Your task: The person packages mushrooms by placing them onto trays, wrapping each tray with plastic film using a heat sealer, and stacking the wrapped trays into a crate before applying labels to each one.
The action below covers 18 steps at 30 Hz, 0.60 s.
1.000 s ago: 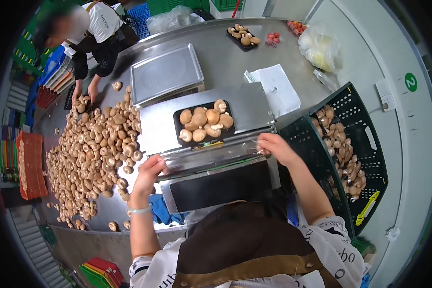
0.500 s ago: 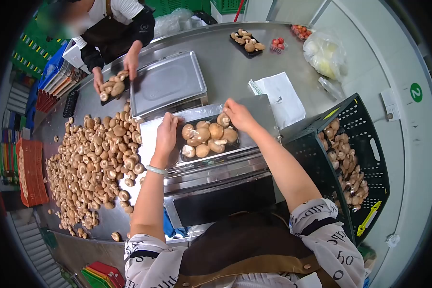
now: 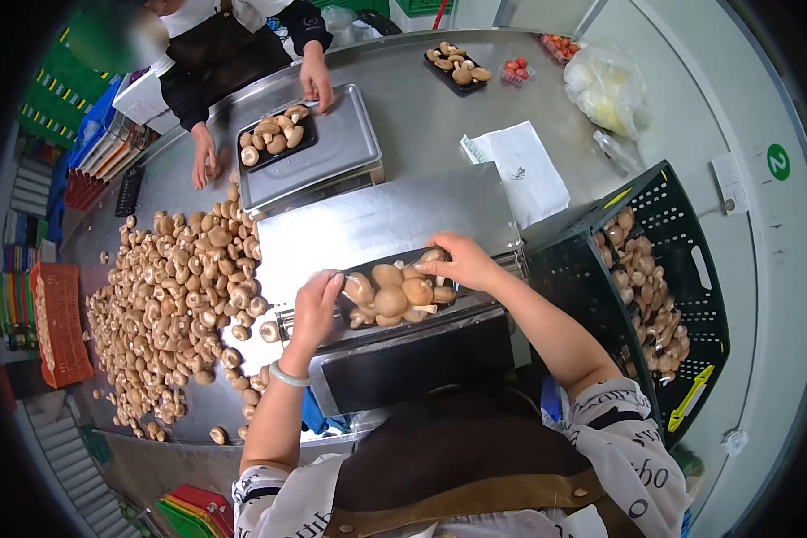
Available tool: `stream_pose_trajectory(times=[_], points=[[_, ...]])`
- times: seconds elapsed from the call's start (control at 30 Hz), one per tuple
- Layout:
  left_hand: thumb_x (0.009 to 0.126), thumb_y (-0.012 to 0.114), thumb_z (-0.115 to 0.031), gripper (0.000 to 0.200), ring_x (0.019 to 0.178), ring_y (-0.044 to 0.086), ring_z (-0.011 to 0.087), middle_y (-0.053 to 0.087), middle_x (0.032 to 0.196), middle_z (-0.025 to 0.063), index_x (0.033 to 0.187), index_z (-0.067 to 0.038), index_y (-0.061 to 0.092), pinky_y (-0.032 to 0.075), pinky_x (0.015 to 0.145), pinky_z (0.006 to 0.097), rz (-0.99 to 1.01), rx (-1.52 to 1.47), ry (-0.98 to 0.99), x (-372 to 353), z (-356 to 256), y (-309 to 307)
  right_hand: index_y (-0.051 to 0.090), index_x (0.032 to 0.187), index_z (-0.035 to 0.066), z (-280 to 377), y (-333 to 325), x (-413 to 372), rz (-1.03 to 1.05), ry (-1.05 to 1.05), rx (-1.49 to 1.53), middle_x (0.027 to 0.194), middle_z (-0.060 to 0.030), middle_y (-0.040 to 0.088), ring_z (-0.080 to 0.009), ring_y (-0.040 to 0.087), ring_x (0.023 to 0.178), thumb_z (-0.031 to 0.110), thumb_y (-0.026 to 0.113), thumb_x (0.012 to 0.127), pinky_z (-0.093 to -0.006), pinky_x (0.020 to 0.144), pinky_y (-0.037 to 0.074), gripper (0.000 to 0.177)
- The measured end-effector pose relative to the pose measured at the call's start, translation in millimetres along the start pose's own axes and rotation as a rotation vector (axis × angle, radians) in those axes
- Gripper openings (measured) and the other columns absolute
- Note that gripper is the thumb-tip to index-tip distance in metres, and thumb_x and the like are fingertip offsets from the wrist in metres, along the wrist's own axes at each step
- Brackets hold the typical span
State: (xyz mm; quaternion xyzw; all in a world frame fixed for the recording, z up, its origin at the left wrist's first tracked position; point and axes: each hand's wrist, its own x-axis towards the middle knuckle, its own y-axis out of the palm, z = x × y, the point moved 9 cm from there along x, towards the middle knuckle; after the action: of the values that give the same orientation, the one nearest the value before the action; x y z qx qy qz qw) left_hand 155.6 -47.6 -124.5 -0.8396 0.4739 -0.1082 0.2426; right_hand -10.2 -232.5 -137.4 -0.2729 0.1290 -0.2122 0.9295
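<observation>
At steel machine (image 3: 386, 211), L fingers (image 3: 329, 288) & R fingers (image 3: 446, 246) grip opp. ends of mushroom pk (image 3: 393, 293)

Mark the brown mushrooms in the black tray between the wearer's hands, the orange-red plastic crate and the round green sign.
Brown mushrooms (image 3: 390, 301): head view, central mushroom's cap.
Orange-red plastic crate (image 3: 71, 325): head view, side wall.
Round green sign (image 3: 778, 162): head view, central numeral.
</observation>
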Motion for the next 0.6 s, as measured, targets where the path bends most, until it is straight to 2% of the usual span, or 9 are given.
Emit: stream_pose_trajectory(times=[0.03, 0.13, 0.2, 0.37, 0.4, 0.43, 0.47, 0.53, 0.6], points=[[0.096, 0.050, -0.020, 0.025, 0.063, 0.054, 0.0241, 0.058, 0.070, 0.0145, 0.096, 0.003, 0.061, 0.044, 0.062, 0.0343, -0.037, 0.069, 0.027, -6.3, -21.0, -5.5, 0.060, 0.090, 0.001, 13.5, -3.2, -6.0, 0.042, 0.048, 0.038, 0.085, -0.0149, 0.063, -0.0312, 0.061, 0.080, 0.046, 0.073, 0.077, -0.0381, 0.070, 0.047, 0.050], [0.096, 0.051, -0.019, 0.025, 0.056, 0.052, 0.0212, 0.055, 0.063, 0.0124, 0.094, 0.003, 0.062, 0.042, 0.057, 0.0336, -0.203, 0.003, 0.042, -24.4, -53.8, -26.8, 0.059, 0.094, 0.000, 58.8, -29.3, -29.1, -0.092, -0.044, 0.042, 0.077, -0.0115, 0.063, -0.0231, 0.061, 0.070, 0.035, 0.075, 0.078, -0.0328, 0.065, 0.048, 0.042], [0.096, 0.052, -0.018, 0.025, 0.053, 0.045, 0.0121, 0.050, 0.058, 0.0075, 0.091, 0.004, 0.063, 0.037, 0.051, 0.0287, -0.200, -0.095, 0.014, -43.2, -80.2, -38.3, 0.060, 0.091, 0.001, 85.1, -42.5, -48.3, -0.022, 0.067, 0.161, 0.074, -0.0089, 0.063, -0.0166, 0.059, 0.069, 0.034, 0.075, 0.079, -0.0299, 0.064, 0.046, 0.038], [0.098, 0.052, -0.025, 0.032, 0.057, 0.035, 0.0056, 0.042, 0.059, -0.0024, 0.084, 0.003, 0.060, 0.030, 0.050, 0.0250, 0.039, -0.243, -0.325, -105.4, -81.0, -20.4, 0.059, 0.087, 0.001, 88.0, -25.8, -104.9, 0.088, 0.156, 0.372, 0.071, -0.0027, 0.059, -0.0056, 0.050, 0.069, 0.032, 0.073, 0.082, -0.0248, 0.062, 0.043, 0.034], [0.098, 0.052, -0.025, 0.032, 0.058, 0.035, 0.0053, 0.042, 0.059, -0.0027, 0.085, 0.003, 0.060, 0.030, 0.050, 0.0248, 0.088, -0.283, -0.378, -117.4, -70.5, -8.2, 0.061, 0.086, -0.001, 73.3, -15.2, -115.6, 0.115, 0.192, 0.354, 0.072, -0.0102, 0.064, -0.0145, 0.059, 0.067, 0.041, 0.073, 0.080, -0.0293, 0.062, 0.047, 0.044], [0.098, 0.053, -0.026, 0.032, 0.059, 0.038, 0.0063, 0.045, 0.061, -0.0030, 0.087, 0.003, 0.061, 0.034, 0.052, 0.0260, 0.095, -0.291, -0.406, -127.2, -54.4, 4.0, 0.061, 0.087, -0.001, 58.8, -4.0, -123.3, 0.106, 0.193, 0.292, 0.073, -0.0112, 0.064, -0.0155, 0.060, 0.067, 0.043, 0.072, 0.080, -0.0299, 0.063, 0.047, 0.046], [0.097, 0.053, -0.026, 0.032, 0.058, 0.043, 0.0115, 0.051, 0.060, 0.0042, 0.090, 0.004, 0.062, 0.039, 0.055, 0.0300, 0.042, -0.193, -0.274, -130.5, -43.7, 14.0, 0.062, 0.088, -0.001, 43.8, 7.0, -130.0, 0.096, 0.194, 0.230, 0.074, -0.0122, 0.065, -0.0164, 0.061, 0.068, 0.045, 0.072, 0.080, -0.0306, 0.063, 0.047, 0.048], [0.096, 0.054, -0.026, 0.031, 0.057, 0.046, 0.0182, 0.055, 0.062, 0.0150, 0.091, 0.004, 0.062, 0.042, 0.058, 0.0339, 0.050, -0.009, -0.266, -135.7, -12.2, 37.0, 0.062, 0.088, -0.001, 19.1, 30.3, -140.6, 0.097, 0.268, 0.178, 0.078, -0.0167, 0.066, -0.0233, 0.066, 0.071, 0.049, 0.070, 0.080, -0.0343, 0.065, 0.050, 0.052], [0.096, 0.053, -0.026, 0.034, 0.062, 0.040, 0.0119, 0.049, 0.062, 0.0109, 0.085, 0.005, 0.059, 0.039, 0.057, 0.0320, 0.009, -0.036, -0.272, -136.3, 12.9, 56.4, 0.063, 0.090, -0.002, -5.9, 43.3, -143.5, 0.028, 0.301, 0.026, 0.078, -0.0183, 0.066, -0.0254, 0.067, 0.070, 0.052, 0.068, 0.080, -0.0360, 0.065, 0.051, 0.055]])
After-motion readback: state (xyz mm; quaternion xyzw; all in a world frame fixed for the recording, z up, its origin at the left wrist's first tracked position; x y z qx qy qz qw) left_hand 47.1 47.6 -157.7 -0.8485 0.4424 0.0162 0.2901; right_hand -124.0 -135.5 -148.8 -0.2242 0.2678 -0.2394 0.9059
